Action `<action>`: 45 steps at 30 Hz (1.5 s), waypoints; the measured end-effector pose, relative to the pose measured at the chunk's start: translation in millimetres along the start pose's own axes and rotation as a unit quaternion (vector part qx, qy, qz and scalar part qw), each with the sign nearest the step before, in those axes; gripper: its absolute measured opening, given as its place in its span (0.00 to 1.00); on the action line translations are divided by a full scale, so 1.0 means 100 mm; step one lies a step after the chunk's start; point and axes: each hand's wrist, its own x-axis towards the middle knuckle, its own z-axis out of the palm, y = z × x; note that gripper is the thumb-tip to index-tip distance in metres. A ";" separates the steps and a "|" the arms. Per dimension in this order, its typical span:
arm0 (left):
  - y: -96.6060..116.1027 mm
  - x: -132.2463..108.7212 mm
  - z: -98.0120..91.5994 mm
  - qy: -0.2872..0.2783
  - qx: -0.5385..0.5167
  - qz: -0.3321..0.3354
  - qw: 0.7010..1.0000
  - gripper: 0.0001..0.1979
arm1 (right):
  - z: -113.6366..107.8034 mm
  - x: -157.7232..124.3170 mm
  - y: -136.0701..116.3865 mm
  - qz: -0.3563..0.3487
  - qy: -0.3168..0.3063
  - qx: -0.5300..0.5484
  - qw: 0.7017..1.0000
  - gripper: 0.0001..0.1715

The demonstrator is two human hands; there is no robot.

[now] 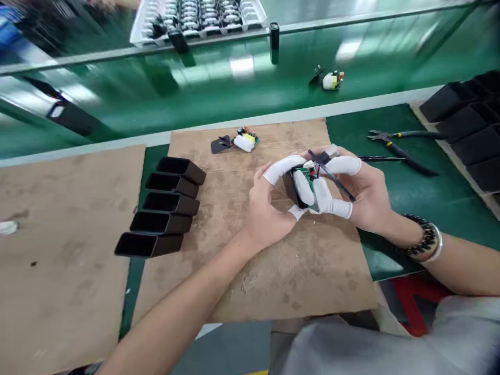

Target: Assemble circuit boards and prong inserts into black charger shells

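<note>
My left hand (269, 205) and my right hand (361, 190) meet over the brown board (250, 271), both with white finger cots. Together they grip a small black housing (291, 188) with a green circuit board (311, 179) partly in it. My right hand also pinches thin black tweezers (335, 179) that slant across its fingers. A beaded bracelet (424, 237) sits on my right wrist. Another circuit board assembly (246, 140) with a black part beside it lies on the board further back.
Several empty black housings (164, 214) lie in a row left of my hands. Pliers (402, 143) rest on the green mat at right, near a tray of black housings (472, 130). Another assembly (332, 79) lies on the green conveyor. A tray of parts (199, 21) sits at the far top.
</note>
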 end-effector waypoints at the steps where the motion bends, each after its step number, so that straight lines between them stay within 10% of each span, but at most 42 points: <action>1: -0.01 -0.01 0.01 0.001 0.008 -0.018 1.000 0.32 | 0.00 -0.01 0.01 0.002 0.009 0.012 1.000 0.31; 15: -0.02 -0.02 0.02 0.010 -0.025 -0.045 0.999 0.30 | 0.04 0.03 -0.08 0.049 0.028 -0.030 0.998 0.16; 45: 0.05 0.00 0.02 0.031 0.044 -0.014 0.998 0.30 | 0.04 0.01 -0.03 0.070 0.028 0.034 0.997 0.24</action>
